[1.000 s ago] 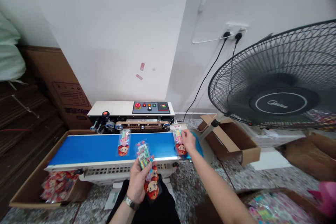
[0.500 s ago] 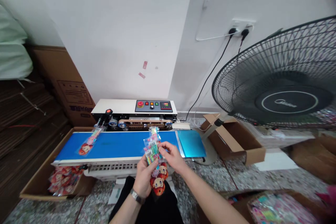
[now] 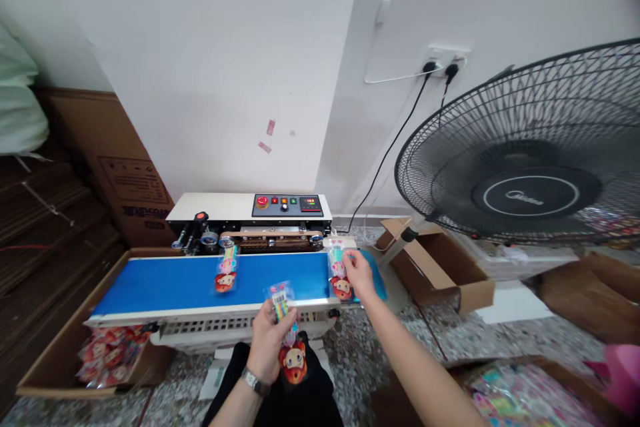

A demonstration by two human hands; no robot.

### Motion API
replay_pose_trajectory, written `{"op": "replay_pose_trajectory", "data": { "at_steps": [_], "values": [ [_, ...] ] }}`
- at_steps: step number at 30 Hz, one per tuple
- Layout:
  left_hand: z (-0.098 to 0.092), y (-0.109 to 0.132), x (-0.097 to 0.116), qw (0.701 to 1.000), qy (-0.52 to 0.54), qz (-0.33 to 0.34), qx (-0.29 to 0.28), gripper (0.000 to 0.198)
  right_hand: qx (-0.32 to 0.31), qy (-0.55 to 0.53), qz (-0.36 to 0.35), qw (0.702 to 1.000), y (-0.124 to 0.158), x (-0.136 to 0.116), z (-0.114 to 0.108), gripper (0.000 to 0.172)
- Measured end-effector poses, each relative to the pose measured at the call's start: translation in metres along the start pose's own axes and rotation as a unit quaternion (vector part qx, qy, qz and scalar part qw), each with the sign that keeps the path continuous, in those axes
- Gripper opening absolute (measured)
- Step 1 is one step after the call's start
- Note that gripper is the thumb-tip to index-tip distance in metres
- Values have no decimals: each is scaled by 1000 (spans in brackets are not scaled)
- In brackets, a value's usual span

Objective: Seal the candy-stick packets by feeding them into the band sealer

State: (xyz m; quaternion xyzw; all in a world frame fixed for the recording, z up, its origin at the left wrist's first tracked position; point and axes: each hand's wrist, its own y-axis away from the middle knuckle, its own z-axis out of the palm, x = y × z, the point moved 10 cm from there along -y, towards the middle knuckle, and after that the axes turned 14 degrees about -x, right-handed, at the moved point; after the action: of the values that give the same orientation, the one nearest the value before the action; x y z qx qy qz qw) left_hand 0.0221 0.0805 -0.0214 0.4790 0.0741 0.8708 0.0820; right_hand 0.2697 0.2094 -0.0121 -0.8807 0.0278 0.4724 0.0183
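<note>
My left hand [image 3: 270, 337] is closed on a clear packet [image 3: 293, 360] with a red-haired cartoon face, held over my lap in front of the machine. My right hand [image 3: 359, 273] grips the edge of another such packet [image 3: 340, 273] at the right end of the blue conveyor belt [image 3: 175, 283], its top close to the sealing unit. A third packet [image 3: 227, 270] lies on the belt, left of centre. Behind the belt stands the white sealing machine [image 3: 220, 207] with a lit display and buttons.
A carton [image 3: 33, 373] of packets sits below the belt's left end. On the right are a large black fan [image 3: 525, 193], an open carton [image 3: 475, 280] and a box of colourful packets [image 3: 530, 400]. Stacked cardboard [image 3: 40, 213] stands far left.
My right hand has moved away from my left, up and right to the belt with one packet. The packet formerly at the belt's left end is gone; another lies left of centre.
</note>
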Motion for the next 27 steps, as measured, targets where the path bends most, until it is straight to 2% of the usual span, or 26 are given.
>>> {"op": "replay_pose_trajectory", "data": {
  "at_steps": [3, 6, 9, 11, 13, 15, 17, 19, 21, 24, 27],
  "values": [
    [-1, 2, -4, 1000, -1, -20, -3, 37, -1, 100, 67, 993, -24, 16, -1, 26],
    [2, 3, -6, 998, 40, -38, -9, 34, -44, 142, 61, 987, -38, 1, 20, 24],
    [5, 2, -3, 996, 74, -40, -11, 32, -62, 146, 30, 987, -35, -24, 37, 26],
    [5, 0, 1, 997, 74, -36, -7, 32, -85, 108, -26, 990, -20, -47, 46, 30],
    [3, -2, 6, 998, 68, -21, 0, 31, -169, 10, -95, 981, 8, -70, 63, 31],
    [3, -5, 12, 998, 66, 11, 1, 30, -288, -106, -137, 942, 48, -90, 85, 33],
    [5, -6, 18, 997, 69, 43, -3, 30, -349, -169, -143, 911, 86, -100, 99, 39],
    [9, -8, 21, 996, 68, 56, -11, 29, -351, -195, -124, 907, 109, -100, 105, 40],
    [13, -9, 23, 996, 61, 57, -17, 29, -333, -205, -109, 914, 118, -96, 106, 34],
    [15, -9, 26, 997, 66, 46, -12, 26, -314, -190, -117, 923, 119, -94, 101, 29],
    [17, -10, 24, 997, 76, 6, -7, 21, -303, -150, -124, 933, 116, -94, 94, 29]
  ]
}}
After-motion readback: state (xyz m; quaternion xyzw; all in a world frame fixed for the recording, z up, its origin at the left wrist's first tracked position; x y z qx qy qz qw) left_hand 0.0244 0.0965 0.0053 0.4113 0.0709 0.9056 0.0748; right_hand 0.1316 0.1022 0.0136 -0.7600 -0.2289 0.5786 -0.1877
